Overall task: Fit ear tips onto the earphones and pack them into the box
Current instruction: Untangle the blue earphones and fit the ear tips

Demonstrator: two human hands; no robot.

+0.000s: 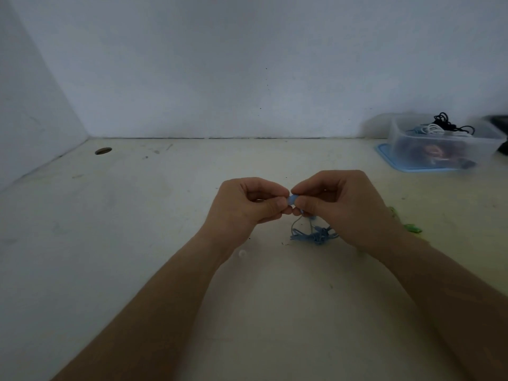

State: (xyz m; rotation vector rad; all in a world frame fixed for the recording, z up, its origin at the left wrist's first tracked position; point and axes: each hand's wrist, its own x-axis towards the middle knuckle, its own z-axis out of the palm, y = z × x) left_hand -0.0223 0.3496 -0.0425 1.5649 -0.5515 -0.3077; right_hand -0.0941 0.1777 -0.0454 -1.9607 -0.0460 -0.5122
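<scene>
Pinching from both sides, the grip of the left hand [247,202] and the grip of the right hand [338,207] are meeting on a small light-blue earbud [292,200], held just above the pale worktop [137,243]. Its thin blue cable is hanging down into a tangled bundle [313,235] lying below the right hand. A small clear ear tip [242,253] is lying near the left wrist. A clear plastic box [439,145] of coiled earphones is sitting on a blue lid [384,154] at the far right.
</scene>
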